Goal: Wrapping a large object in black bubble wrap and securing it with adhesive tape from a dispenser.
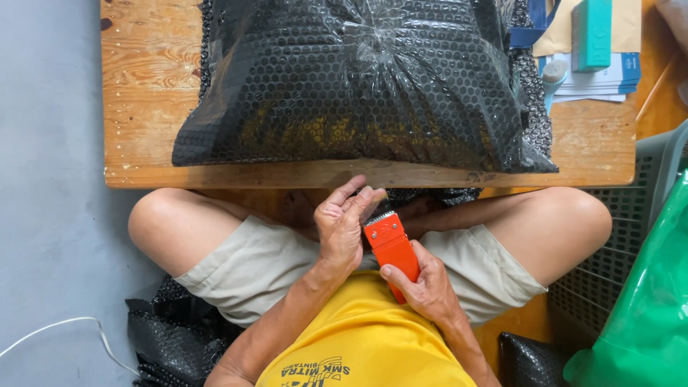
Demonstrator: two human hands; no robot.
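Your right hand [428, 281] grips the orange cutter [390, 249] in your lap, just below the table [143, 93] edge, while your left hand [342, 228] curls loosely at its blade end, fingers half closed on nothing I can make out. The parcel [358, 79] on the table looks fully wrapped in black bubble wrap; whether taping remains I cannot tell. Its near side overhangs the table edge just above your hands, leaving little room between your knees.

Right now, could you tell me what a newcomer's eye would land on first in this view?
Probably the big parcel wrapped in black bubble wrap, filling most of the low wooden table. Next comes the bright orange tape cutter just below the table edge, gripped by the right hand, with the left hand at its toothed end.
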